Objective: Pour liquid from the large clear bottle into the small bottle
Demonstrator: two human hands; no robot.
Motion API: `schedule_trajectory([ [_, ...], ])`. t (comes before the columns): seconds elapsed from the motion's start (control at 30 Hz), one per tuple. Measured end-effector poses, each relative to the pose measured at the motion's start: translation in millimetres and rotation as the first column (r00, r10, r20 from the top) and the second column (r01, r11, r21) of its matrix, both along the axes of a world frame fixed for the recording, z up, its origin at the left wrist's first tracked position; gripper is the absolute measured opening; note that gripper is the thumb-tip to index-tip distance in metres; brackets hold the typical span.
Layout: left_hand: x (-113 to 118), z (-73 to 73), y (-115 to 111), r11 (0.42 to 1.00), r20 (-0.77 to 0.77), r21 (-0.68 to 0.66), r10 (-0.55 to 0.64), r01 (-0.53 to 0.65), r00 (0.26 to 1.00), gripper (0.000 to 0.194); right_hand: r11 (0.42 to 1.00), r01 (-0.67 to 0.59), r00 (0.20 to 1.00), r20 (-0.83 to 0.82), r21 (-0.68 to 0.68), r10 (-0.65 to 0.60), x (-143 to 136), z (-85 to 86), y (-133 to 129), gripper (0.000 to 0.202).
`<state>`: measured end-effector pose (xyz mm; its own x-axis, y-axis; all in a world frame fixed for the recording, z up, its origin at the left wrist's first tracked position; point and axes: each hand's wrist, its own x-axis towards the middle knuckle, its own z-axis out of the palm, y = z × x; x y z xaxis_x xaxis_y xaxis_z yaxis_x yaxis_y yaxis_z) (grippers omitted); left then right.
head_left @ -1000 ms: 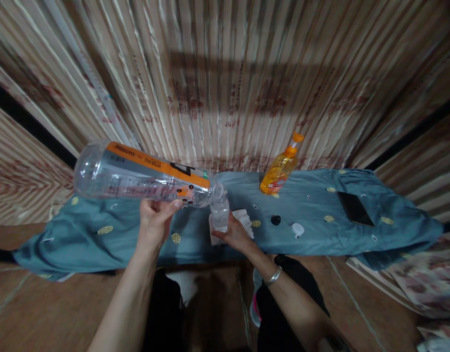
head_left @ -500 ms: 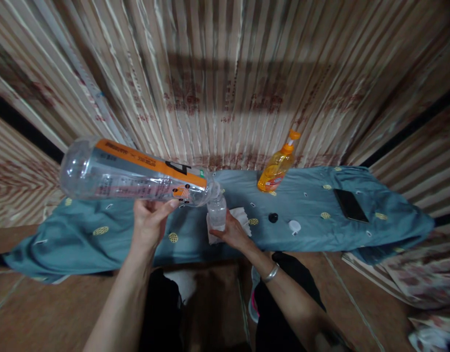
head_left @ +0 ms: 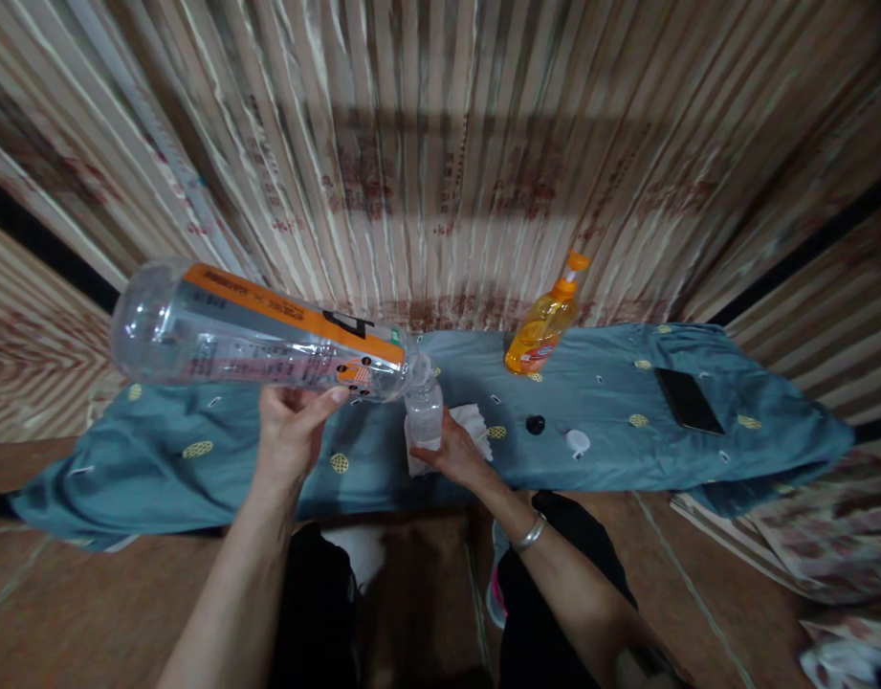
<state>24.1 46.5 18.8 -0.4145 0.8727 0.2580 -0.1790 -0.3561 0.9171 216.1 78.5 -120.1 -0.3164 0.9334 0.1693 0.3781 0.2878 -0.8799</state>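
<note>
My left hand (head_left: pixel 295 421) is closed around the underside of a large clear plastic bottle (head_left: pixel 260 335) with an orange and grey label. The bottle lies tilted nearly level, its base raised at the left and its neck at the mouth of a small clear bottle (head_left: pixel 426 421). Clear liquid shows inside the small bottle, which stands close to upright. My right hand (head_left: pixel 454 450) grips it low on the right side. Beneath it a white cloth (head_left: pixel 474 427) is spread, partly hidden by the hand.
A teal patterned cloth (head_left: pixel 383 478) covers the narrow table. An orange pump bottle (head_left: pixel 544 325) stands toward the back. A black cap (head_left: pixel 535 424) and a white cap (head_left: pixel 577 441) lie right of my right hand, with a dark phone (head_left: pixel 689 400) farther right. Striped curtains (head_left: pixel 440 191) hang behind.
The base end of the large bottle has risen slightly, so it tilts a little more toward the small bottle. My right hand and the small bottle have stayed in place.
</note>
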Motion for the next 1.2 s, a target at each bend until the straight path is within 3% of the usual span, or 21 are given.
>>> schedule_trajectory([
  [0.5,-1.9,0.4,1.8,1.0,-0.018,-0.026,0.008,-0.009,1.0,0.032,1.0,-0.013,1.0,-0.024,-0.01,0.013,0.0,-1.1,0.7,0.073],
  [1.2,-9.4,-4.8,5.6,1.0,-0.043,-0.003,-0.008,0.008,0.999,0.034,1.0,-0.021,1.0,-0.01,-0.004,0.021,0.1,-3.3,1.9,0.072],
])
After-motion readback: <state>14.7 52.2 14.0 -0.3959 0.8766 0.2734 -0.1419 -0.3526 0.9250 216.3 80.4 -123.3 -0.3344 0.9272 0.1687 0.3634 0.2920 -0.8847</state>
